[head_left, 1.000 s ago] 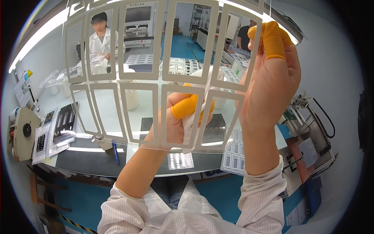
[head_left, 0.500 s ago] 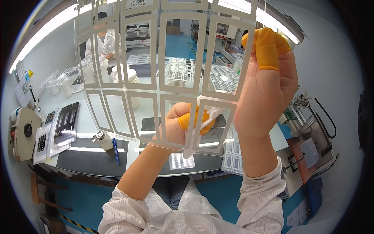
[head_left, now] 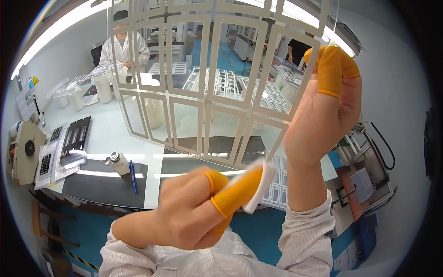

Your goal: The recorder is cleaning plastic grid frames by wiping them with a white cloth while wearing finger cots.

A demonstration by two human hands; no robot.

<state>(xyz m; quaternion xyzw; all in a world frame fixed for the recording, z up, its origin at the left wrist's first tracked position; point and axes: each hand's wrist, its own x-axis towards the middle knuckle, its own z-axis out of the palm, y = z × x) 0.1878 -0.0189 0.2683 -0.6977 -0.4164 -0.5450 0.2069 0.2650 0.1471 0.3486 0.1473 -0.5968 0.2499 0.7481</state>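
A large clear sheet [head_left: 228, 103] printed with rows of pale grey rectangular outlines stands raised and tilted in front of me. My right hand [head_left: 318, 115], with orange finger cots, is closed on its right edge. My left hand [head_left: 184, 207], also in orange finger cots, is on the near side of the sheet, below its lower edge. Its fingers pinch a folded white wiping cloth [head_left: 262, 184] that bends over the fingertip. The cloth is slightly blurred and appears close to the sheet's lower right corner; I cannot tell whether they touch.
On the bench lie a blue pen [head_left: 133, 175], a small bottle with a metal top [head_left: 118, 162] and a black slotted plate [head_left: 76, 141]. More printed sheets [head_left: 275, 189] lie beyond my hands. A co-worker in a white coat [head_left: 123, 48] is at the far left, beside white tubs [head_left: 102, 87].
My left hand has come from behind the sheet to its near side, nearer me, still holding the white cloth. The sheet and my right hand have shifted right.
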